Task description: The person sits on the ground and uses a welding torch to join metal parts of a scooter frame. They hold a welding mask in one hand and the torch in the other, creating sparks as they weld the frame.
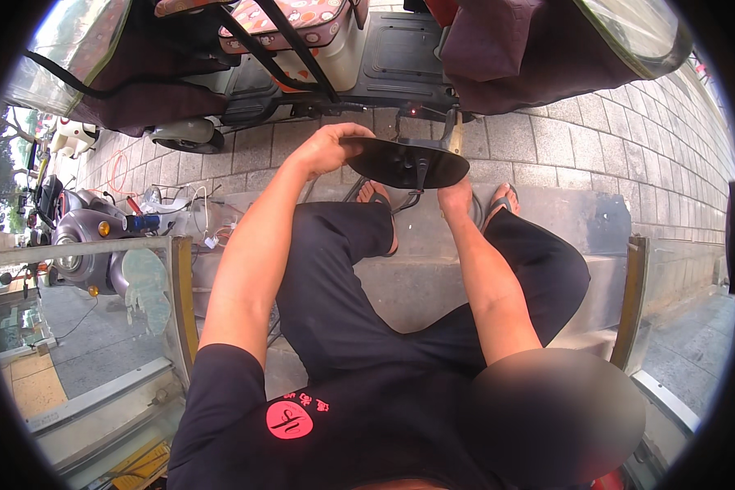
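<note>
A black, shallow, round dish-shaped part (384,167) with a stem-like piece at its near side is held out in front of my knees. My left hand (335,147) is closed on its left rim, thumb on the face and fingers over the edge. Below the right rim, my right hand (455,198) is curled up against the part; its fingers are mostly hidden. A tan, handle-like piece (456,135) rises behind that rim, in line with the right hand, but whether the hand holds it is hidden. Dark tubing or cable (414,198) hangs just under the part.
A three-wheeled vehicle with a black floor (396,53) stands ahead, with a patterned seat box (290,33) and purple covers. My sandalled feet rest on a stone step (416,237). Glass-sided posts (631,302) flank me. A grey scooter (86,229) and loose cables lie left.
</note>
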The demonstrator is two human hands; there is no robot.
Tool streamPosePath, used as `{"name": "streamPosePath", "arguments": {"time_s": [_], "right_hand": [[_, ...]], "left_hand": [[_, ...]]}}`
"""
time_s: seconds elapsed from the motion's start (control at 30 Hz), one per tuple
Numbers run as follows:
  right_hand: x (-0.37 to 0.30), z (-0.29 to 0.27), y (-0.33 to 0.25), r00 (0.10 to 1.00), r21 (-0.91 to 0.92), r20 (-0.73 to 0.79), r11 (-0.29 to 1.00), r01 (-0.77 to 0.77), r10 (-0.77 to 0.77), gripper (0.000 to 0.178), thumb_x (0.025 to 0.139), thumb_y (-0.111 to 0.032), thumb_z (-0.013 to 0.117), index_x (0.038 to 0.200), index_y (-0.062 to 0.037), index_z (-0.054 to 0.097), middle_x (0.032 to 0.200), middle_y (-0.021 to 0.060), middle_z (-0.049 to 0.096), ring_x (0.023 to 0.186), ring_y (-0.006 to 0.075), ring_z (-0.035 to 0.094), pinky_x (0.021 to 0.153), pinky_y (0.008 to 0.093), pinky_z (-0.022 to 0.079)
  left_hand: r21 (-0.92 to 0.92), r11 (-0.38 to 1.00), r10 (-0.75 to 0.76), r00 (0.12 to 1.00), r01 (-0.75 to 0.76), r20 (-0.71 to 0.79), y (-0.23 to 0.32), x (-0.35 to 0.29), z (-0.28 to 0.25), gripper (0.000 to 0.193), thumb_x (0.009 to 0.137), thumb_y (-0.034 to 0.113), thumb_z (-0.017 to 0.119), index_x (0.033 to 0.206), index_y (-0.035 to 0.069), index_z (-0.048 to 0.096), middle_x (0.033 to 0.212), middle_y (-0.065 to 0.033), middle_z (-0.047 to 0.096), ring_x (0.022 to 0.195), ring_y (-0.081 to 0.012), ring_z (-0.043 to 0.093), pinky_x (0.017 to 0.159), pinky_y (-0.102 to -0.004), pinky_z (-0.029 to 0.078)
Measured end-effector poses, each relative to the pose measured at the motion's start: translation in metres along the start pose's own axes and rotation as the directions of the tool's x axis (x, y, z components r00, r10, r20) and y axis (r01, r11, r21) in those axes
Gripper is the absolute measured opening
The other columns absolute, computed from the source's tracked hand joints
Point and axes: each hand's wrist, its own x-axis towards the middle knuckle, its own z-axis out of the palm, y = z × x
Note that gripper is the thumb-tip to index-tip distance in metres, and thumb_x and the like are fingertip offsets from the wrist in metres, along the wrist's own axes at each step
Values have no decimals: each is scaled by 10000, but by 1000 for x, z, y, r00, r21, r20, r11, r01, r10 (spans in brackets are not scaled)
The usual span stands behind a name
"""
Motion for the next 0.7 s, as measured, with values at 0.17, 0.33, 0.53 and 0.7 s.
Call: {"name": "streamPosePath", "arguments": {"time_s": [0.17, 0.33, 0.53, 0.7], "right_hand": [[-5, -5, -6, 1000, -24, 16, 1000, -16, 16, 551, 908, -544, 670, 1207, -82, 681, 1102, 249, 743, 1070, 438, 712, 890, 512, 567], [-9, -7, -8, 1000, -34, 6, 999, 26, -26, 530, 908, -526, 673, 1187, -76, 688, 1060, 241, 752, 1020, 436, 728, 857, 512, 580], [-15, -8, -12, 1000, -13, -2, 1000, 14, -14, 520, 914, -525, 664, 1169, -72, 697, 1049, 239, 753, 1016, 443, 724, 862, 517, 577], [-9, -3, -5, 998, -48, -21, 997, 57, -58, 536, 919, -545, 650, 1167, -73, 703, 1065, 241, 750, 1044, 440, 718, 873, 519, 572]], "left_hand": [[2, 1000, 6, 1000, -6, 1, 0, 0, 0, 285, 1014, -10, 621, 1255, 112, 712, 1047, 11, 720, 941, -95, 656, 807, -282, 546], [-14, 1000, 1, 1000, -1, 3, -1, 1, 0, 285, 1017, -7, 620, 1259, 114, 711, 1053, 12, 721, 951, -95, 659, 818, -284, 546], [8, 1000, -3, 1000, 3, 0, 3, -2, 1, 282, 1018, 1, 622, 1256, 122, 713, 1046, 18, 719, 938, -92, 654, 808, -282, 542], [20, 1000, 2, 1000, -2, -1, 3, -1, 0, 279, 1015, 6, 625, 1247, 132, 717, 1034, 28, 717, 920, -86, 646, 791, -278, 536]]}}
